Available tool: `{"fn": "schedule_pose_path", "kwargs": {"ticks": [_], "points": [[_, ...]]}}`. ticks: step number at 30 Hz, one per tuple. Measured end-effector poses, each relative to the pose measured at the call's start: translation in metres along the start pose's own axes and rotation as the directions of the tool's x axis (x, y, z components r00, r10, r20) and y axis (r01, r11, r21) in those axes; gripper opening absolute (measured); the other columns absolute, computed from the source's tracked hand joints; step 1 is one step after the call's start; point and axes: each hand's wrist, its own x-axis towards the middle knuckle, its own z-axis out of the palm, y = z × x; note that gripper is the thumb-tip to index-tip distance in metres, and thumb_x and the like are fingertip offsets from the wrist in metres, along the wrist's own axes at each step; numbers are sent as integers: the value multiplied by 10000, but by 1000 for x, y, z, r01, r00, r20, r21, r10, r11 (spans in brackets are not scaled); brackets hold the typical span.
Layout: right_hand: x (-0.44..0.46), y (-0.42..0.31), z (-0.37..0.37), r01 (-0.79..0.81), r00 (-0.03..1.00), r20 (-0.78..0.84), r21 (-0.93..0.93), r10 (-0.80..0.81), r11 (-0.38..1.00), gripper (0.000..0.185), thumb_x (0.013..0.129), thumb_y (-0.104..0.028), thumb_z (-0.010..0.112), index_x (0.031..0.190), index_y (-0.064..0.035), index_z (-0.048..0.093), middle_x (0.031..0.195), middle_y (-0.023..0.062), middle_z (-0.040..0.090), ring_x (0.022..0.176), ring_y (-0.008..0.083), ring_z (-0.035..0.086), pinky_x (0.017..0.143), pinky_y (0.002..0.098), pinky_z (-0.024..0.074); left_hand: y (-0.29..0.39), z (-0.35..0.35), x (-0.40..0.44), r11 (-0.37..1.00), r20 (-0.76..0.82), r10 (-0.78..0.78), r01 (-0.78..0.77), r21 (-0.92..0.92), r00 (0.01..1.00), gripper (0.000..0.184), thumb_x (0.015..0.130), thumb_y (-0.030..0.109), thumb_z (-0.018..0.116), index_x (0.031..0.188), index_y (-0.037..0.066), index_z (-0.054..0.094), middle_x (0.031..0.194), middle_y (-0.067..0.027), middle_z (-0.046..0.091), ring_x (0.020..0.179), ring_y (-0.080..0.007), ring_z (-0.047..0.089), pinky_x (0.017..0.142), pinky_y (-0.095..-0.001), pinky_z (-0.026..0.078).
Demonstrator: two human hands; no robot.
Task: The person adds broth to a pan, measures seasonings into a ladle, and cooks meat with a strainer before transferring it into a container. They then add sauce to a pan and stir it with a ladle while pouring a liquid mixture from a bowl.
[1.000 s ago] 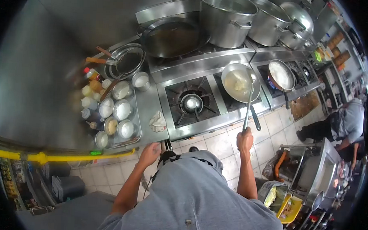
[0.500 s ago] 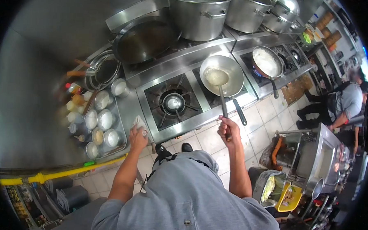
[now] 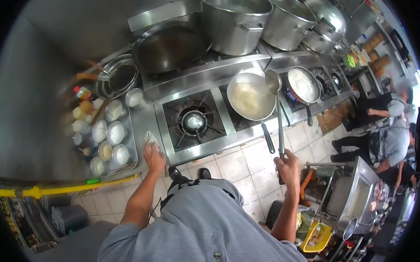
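Observation:
My right hand [image 3: 288,168] is wrapped round the long handle of a metal ladle [image 3: 272,81]. The ladle's bowl is raised at the right rim of a light metal frying pan [image 3: 235,87], which has a dark green handle and pale, cloudy liquid in it. That pan sits over the stove's front burners. On the steel counter left of the stove, my left hand [image 3: 155,159] has its fingers closed on a crumpled white cloth [image 3: 149,138]. Right of the ladle stands a second frying pan [image 3: 303,84] holding something white.
Left of my left hand, a metal tray [image 3: 133,148] holds several tubs and squeeze bottles. An uncovered burner [image 3: 193,123] lies before me. Tall stockpots [image 3: 235,31] and a wide dark pan [image 3: 169,47] line the back. Two people [image 3: 390,139] stand at right, near a yellow bin [image 3: 319,236].
My right hand has lifted the ladle from the pan and moved it right, to the rim. My left hand stays on the cloth. A second person shows more clearly at right.

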Motion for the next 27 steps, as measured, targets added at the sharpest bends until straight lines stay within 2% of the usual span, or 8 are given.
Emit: {"fn": "schedule_pose_path", "kwargs": {"ticks": [7, 10, 14, 17, 18, 21, 25, 27], "points": [[74, 131, 67, 159, 965, -172, -222, -199, 962, 354, 821, -101, 651, 1135, 59, 624, 676, 157, 620, 585, 256, 596, 579, 414, 472, 4, 11, -39, 958, 45, -26, 38, -285, 999, 543, 804, 88, 713, 1304, 41, 506, 1290, -205, 527, 1219, -386, 518, 1033, -471, 433], [71, 133, 92, -9, 1000, 4, 180, 9, 984, 351, 872, -59, 607, 1198, 70, 585, 652, 55, 573, 506, 134, 538, 440, 287, 428, 7, -1, -50, 911, 94, -21, 57, -408, 995, 497, 820, 59, 702, 1280, 39, 516, 1212, -179, 579, 1066, -327, 616, 935, -429, 497], [51, 99, 118, -303, 947, 308, 746, 96, 594, 327, 949, -83, 565, 1258, 26, 552, 658, 2, 499, 492, 100, 447, 442, 247, 377, 5, -23, -43, 850, 66, -34, 63, -523, 997, 437, 836, 43, 704, 1244, 56, 550, 1138, -142, 619, 887, -246, 664, 808, -375, 541], [51, 87, 119, -406, 911, 413, 896, -1, 178, 274, 989, -122, 537, 1225, 15, 559, 658, -19, 472, 508, 90, 414, 473, 235, 346, 9, -59, -16, 774, 71, -45, 79, -628, 996, 371, 856, 46, 701, 1204, 39, 573, 1039, -108, 644, 812, -201, 654, 764, -333, 530], [48, 77, 115, -411, 909, 417, 903, -26, 125, 268, 997, -124, 539, 1230, 8, 558, 661, -20, 486, 517, 84, 422, 480, 235, 344, 3, -62, -6, 750, 86, -67, 107, -652, 994, 329, 884, 58, 697, 1194, 40, 586, 1057, -89, 652, 864, -170, 644, 791, -316, 529], [36, 55, 102, -387, 918, 397, 896, -4, 218, 295, 988, -129, 557, 1242, 21, 551, 665, -18, 504, 514, 88, 434, 483, 231, 349, -20, -89, 33, 640, 109, -12, 91, -763, 994, 311, 901, 55, 691, 1198, 56, 599, 1042, -66, 661, 858, -152, 637, 764, -297, 532], [5, 9, 80, -253, 966, 241, 794, 95, 553, 337, 939, -96, 591, 1230, 66, 546, 663, -2, 524, 508, 94, 485, 446, 234, 392, -66, -136, 80, 580, -29, 26, -39, -814, 999, 275, 924, 73, 681, 1188, 35, 614, 1078, -48, 661, 916, -133, 626, 815, -292, 519], [-9, -12, 70, -187, 982, 130, 712, 136, 676, 310, 924, -82, 594, 1192, 73, 569, 660, 3, 533, 481, 90, 475, 420, 221, 381, -87, -178, 100, 675, -33, -18, -12, -738, 999, 291, 938, 90, 681, 1216, 44, 607, 1090, -46, 654, 987, -132, 619, 873, -278, 498]]}}
